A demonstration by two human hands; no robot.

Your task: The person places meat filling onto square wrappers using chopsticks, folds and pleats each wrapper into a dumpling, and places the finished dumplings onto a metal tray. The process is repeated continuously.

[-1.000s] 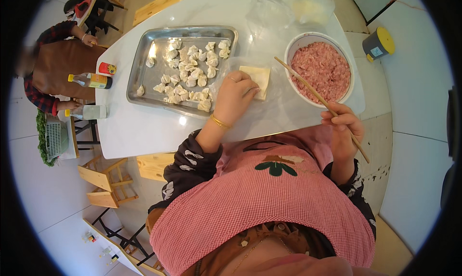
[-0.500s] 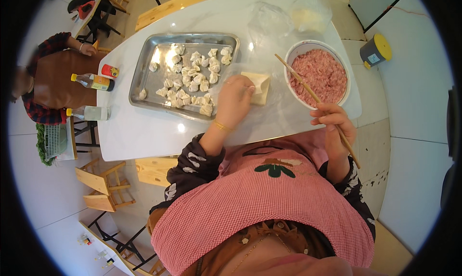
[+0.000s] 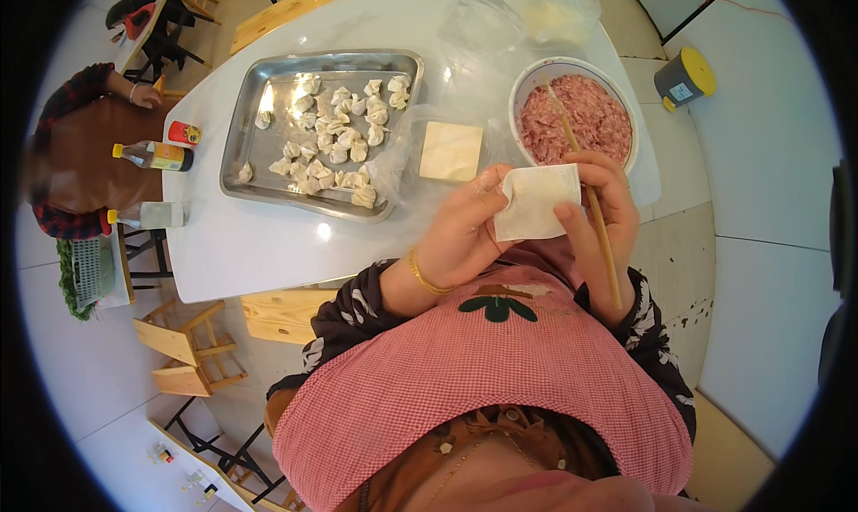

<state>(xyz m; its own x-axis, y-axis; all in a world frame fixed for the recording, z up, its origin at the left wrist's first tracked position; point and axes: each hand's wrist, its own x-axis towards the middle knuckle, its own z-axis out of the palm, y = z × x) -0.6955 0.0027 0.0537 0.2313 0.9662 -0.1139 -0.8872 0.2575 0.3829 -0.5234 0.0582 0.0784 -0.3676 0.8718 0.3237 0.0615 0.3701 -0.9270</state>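
Note:
My left hand [image 3: 465, 230] holds a square white dumpling wrapper [image 3: 534, 199] in front of my chest. My right hand [image 3: 597, 217] touches the wrapper's right edge and grips a wooden stick [image 3: 590, 195] whose tip points up into the white bowl of pink minced meat [image 3: 576, 119]. A stack of square wrappers [image 3: 451, 151] lies on clear plastic on the white table [image 3: 268, 244]. Left of it a metal tray [image 3: 255, 110] holds several folded dumplings [image 3: 335, 137].
Bottles [image 3: 154, 156] and a small red can [image 3: 184, 133] stand at the table's left edge. A person in a dark red sleeve [image 3: 71, 110] sits at the brown table on the left. Wooden stools [image 3: 188, 351] stand below. A grey bin with a yellow lid [image 3: 684, 76] is at the right.
My left hand lifted a wrapper off the stack and drew it toward my chest. My right hand rose with the stick to meet the wrapper.

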